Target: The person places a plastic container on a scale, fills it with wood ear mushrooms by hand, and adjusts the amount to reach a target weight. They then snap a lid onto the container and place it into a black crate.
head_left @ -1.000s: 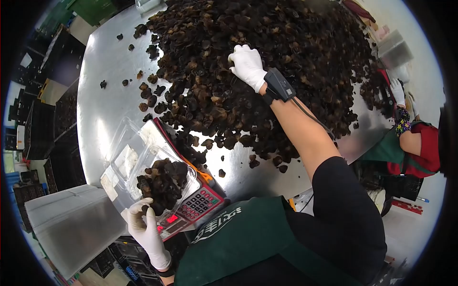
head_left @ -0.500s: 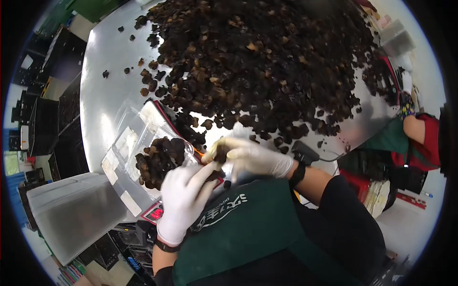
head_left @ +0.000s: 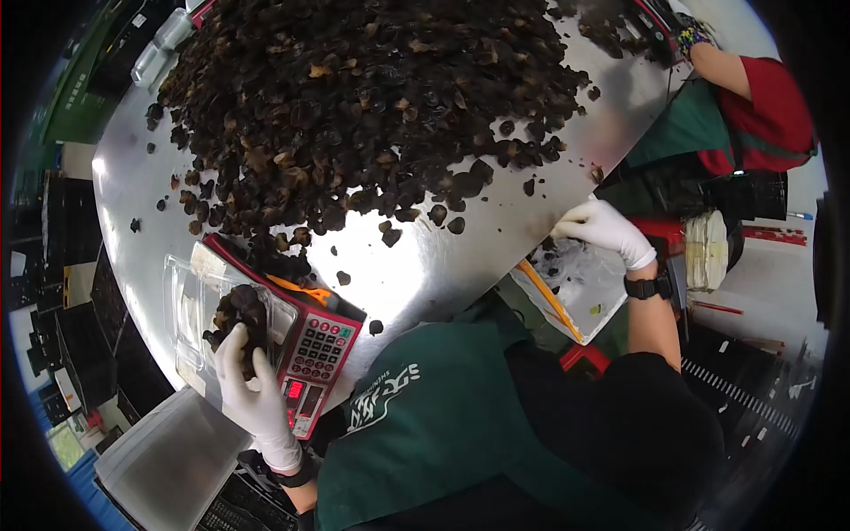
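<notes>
My left hand (head_left: pixel 248 385), in a white glove, curls its fingers and thumb around dark wood ear mushroom pieces (head_left: pixel 243 307) in a clear plastic box (head_left: pixel 183 281). That box rests on a red-framed digital scale (head_left: pixel 325 347) with lit red digits. Far to the right, my gloved right hand (head_left: pixel 604 232) is above the corner of a white bin (head_left: pixel 613 314) lined with crumpled plastic. Its thumb and fingertips are pressed together; what they hold, if anything, is too blurred to make out. Beyond the hands spreads a large heap of wood ear mushrooms (head_left: pixel 354 115).
An orange-handled tool (head_left: pixel 301 290) lies by the scale, and loose mushroom pieces dot the metal table (head_left: pixel 469 257). A yellow stick (head_left: pixel 551 303) leans across the bin. A translucent tub (head_left: pixel 173 465) stands at lower left. Another person's arm (head_left: pixel 722 69) reaches in at upper right.
My right hand has left my left hand in front of me and swung right to the bin. My left hand has moved back onto the pieces in the box. The view has shifted.
</notes>
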A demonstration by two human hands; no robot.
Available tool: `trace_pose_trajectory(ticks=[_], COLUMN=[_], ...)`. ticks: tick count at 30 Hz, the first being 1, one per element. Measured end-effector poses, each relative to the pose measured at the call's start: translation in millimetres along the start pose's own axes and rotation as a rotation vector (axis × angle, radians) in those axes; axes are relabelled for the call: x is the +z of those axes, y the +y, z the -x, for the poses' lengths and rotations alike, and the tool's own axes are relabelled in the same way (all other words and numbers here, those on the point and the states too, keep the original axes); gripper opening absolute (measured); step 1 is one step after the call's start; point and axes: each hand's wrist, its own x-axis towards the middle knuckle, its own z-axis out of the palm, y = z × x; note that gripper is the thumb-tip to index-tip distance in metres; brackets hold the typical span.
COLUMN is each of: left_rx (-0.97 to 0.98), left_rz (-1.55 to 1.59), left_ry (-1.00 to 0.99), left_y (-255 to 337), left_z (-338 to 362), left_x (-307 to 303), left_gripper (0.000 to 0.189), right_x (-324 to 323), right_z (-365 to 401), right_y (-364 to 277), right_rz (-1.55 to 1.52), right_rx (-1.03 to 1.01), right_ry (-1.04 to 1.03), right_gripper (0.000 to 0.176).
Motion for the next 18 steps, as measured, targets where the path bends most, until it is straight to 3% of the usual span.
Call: trace_pose_trajectory(ticks=[3,5,7,9,12,16,18], left_rx=[-0.002,-0.009,-0.008,0.033,0.025,-0.004,-0.009], left_rz=[0.025,0.033,0.021,-0.006,-0.012,-0.076,-0.089], left_ry=[0.088,0.095,0.091,0.084,0.076,0.078,0.073], left_y=[-28.9,-33.5,-29.6,-26.7,-19.2,-24.6,-28.8], left_z=[9.2,11.7,13.2,14.0,16.4,19.7,19.7], left_x=[0.1,1.1,1.7,2.3,0.8,-5.6,-6.5], left_gripper=[0.037,0.036,0.036,0.036,0.037,0.038,0.038], right_x=[3.9,20.1,43.4,58.3,65.0,48.7,40.8], right_z=[-6.3,-33.3,-77.0,-109.8,-159.6,-167.8,-160.4], right_y=[14.2,-2.7,-18.7,-51.8,-62.1,-69.4,-70.7], right_rz=[0.512,0.568,0.322,0.387,0.617,0.445,0.136], right_rx=[-0.056,-0.243,-0.460,-0.585,-0.576,-0.502,-0.448], right_ry=[0.508,0.693,0.749,0.768,0.759,0.741,0.649], right_gripper=[0.011,0.012,0.018,0.019,0.017,0.009,0.010])
